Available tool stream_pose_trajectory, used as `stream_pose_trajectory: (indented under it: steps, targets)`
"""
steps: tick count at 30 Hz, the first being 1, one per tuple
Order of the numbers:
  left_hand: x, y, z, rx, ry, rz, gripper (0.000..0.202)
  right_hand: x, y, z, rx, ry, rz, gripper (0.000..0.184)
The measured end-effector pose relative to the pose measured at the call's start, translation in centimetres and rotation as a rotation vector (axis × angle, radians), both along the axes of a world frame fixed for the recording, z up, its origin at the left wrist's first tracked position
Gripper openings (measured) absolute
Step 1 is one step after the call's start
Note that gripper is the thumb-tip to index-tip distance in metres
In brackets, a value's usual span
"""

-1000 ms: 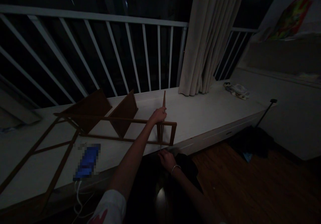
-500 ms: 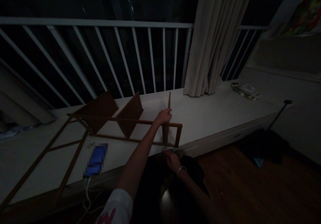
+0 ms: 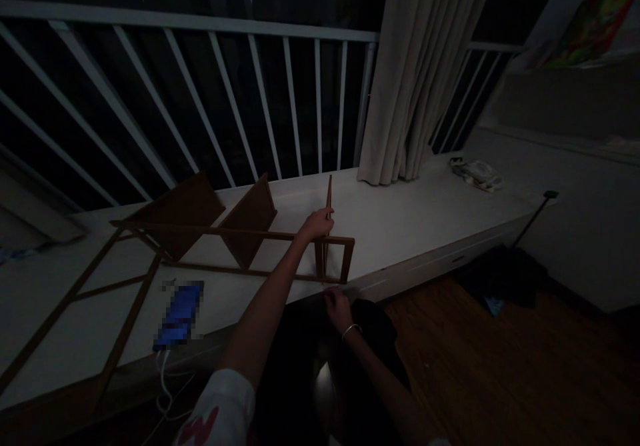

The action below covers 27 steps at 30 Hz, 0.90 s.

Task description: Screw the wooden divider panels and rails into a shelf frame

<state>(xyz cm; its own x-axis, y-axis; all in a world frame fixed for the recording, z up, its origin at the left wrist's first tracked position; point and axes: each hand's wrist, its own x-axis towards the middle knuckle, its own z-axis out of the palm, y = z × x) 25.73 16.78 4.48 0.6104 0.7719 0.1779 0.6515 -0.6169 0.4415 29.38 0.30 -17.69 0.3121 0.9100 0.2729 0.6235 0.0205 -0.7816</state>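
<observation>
R hand (image 3: 339,307) has edged slightly right rel. to wooden rack (image 3: 247,226) since prev. frame. White ledge (image 3: 410,223) runs below railing (image 3: 300,31). Rack lies on ledge, panels on edge. L hand (image 3: 318,225) closed on thin panel (image 3: 329,191) at rack's right end. R fingertips narrow, nr. ledge front; contents can't tell, too dark. Blue item (image 3: 180,316), pixelated, nr. rack; white cable (image 3: 163,383) below.
</observation>
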Motion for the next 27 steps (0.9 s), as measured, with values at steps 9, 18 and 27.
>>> stream_pose_trajectory:
  steps: [9, 18, 27]
  targets:
    - [0.1, -0.5, 0.2, -0.005, -0.004, 0.013, 0.043, 4.7, -0.1, -0.1, -0.204, -0.008, -0.022, 0.022]
    - [0.3, -0.5, 0.2, 0.016, 0.017, 0.013, 0.042, 9.1, -1.4, -1.4, -0.384, -0.025, -0.015, 0.022]
    - [0.5, -0.2, 0.0, -0.004, 0.028, 0.011, 0.041, 10.0, -3.2, -2.8, -0.631, -0.024, 0.044, 0.008]
